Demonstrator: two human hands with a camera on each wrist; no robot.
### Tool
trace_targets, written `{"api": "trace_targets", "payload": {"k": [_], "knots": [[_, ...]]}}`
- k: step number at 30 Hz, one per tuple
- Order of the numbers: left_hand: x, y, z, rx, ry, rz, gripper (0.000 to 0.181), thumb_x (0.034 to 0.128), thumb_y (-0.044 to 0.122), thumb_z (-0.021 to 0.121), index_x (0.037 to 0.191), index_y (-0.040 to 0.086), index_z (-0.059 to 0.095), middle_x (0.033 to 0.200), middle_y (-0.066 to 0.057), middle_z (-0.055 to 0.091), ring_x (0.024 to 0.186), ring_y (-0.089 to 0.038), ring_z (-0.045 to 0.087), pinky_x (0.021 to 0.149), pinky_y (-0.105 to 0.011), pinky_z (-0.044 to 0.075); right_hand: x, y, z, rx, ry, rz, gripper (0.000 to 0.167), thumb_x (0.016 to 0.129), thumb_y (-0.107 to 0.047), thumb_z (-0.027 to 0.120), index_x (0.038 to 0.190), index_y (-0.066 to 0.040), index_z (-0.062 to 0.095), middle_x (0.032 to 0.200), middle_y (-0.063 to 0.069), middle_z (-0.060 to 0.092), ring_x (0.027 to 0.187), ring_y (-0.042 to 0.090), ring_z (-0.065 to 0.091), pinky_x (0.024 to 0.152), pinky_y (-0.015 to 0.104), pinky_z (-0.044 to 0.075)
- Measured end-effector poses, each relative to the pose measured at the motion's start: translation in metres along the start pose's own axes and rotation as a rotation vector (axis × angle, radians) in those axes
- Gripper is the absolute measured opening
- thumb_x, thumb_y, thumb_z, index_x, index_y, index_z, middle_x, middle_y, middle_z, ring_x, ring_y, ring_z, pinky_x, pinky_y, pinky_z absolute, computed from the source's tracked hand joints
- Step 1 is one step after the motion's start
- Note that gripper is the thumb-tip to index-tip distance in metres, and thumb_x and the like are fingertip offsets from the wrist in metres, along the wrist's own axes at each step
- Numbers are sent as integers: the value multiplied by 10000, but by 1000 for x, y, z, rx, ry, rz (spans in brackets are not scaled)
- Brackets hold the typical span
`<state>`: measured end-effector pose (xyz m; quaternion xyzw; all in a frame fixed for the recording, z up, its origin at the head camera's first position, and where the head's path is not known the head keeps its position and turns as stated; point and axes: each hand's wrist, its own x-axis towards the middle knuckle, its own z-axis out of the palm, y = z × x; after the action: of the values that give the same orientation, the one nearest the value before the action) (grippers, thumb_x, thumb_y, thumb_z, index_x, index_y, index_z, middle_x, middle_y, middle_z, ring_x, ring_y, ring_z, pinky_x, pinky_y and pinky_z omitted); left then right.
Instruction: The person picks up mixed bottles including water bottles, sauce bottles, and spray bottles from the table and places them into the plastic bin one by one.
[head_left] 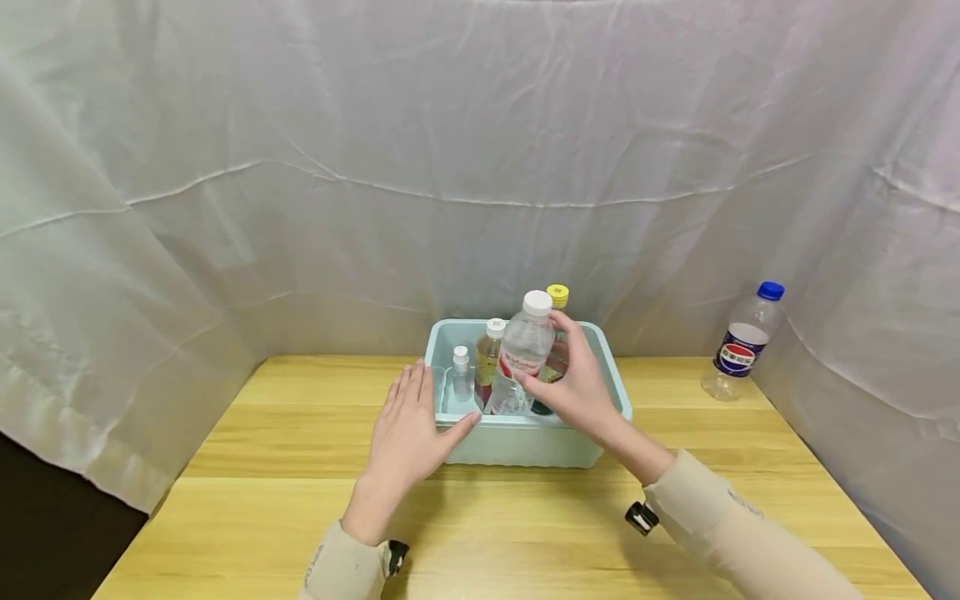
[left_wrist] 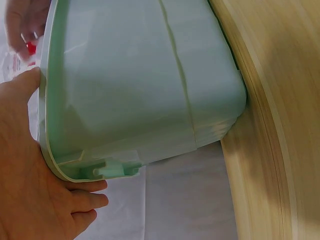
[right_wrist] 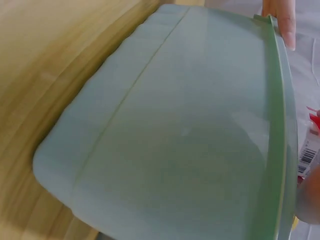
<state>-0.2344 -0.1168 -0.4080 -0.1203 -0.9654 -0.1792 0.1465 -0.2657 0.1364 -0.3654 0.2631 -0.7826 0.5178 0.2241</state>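
Note:
My right hand (head_left: 577,379) grips a clear plastic water bottle (head_left: 525,342) with a white cap and a red-and-white label. The bottle leans slightly, its lower part inside a pale green plastic bin (head_left: 517,442). At the bin's front left corner, my left hand (head_left: 412,421) rests on the rim, thumb spread along the front edge and fingers extended along the left side. Inside the bin, left of the held bottle, stand a small clear bottle (head_left: 461,379) and a white-capped bottle with brownish contents (head_left: 487,358). A yellow-capped bottle (head_left: 558,293) is partly hidden behind my right hand.
An empty-looking bottle with a blue cap and blue Pepsi label (head_left: 738,354) stands on the wooden table (head_left: 300,442) at the right, near the curtain. Grey cloth (head_left: 375,208) hangs behind the table and along both sides.

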Motion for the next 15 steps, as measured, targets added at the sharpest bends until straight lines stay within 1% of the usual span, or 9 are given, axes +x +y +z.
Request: {"api": "trace_targets", "payload": {"k": [5, 10, 15], "knots": [[-1, 1, 0, 3, -4, -5, 1107, 942, 792, 464, 1600, -77, 273, 1694, -230, 204, 1584, -373, 166, 1296, -465, 142, 9, 3, 9, 1, -57, 4, 882, 776, 52, 879, 1502, -25, 384, 1367, 197, 551, 1169, 376, 676, 963, 503, 591], [-1, 1, 0, 7, 15, 5, 1108, 938, 792, 473, 1588, -88, 299, 1685, -244, 233, 1578, -386, 188, 1295, -479, 164, 14, 5, 18, -13, -107, 27, 872, 780, 12, 892, 1491, 0, 388, 1344, 227, 592, 1161, 398, 679, 958, 569, 579], [-3, 3, -1, 2, 22, 11, 1113, 933, 794, 481, 1583, -93, 309, 1683, -247, 242, 1579, -389, 189, 1296, -482, 164, 17, 4, 25, -57, -164, 66, 871, 782, -38, 904, 1495, 1, 406, 1391, 222, 580, 1244, 386, 631, 991, 514, 577]]}}
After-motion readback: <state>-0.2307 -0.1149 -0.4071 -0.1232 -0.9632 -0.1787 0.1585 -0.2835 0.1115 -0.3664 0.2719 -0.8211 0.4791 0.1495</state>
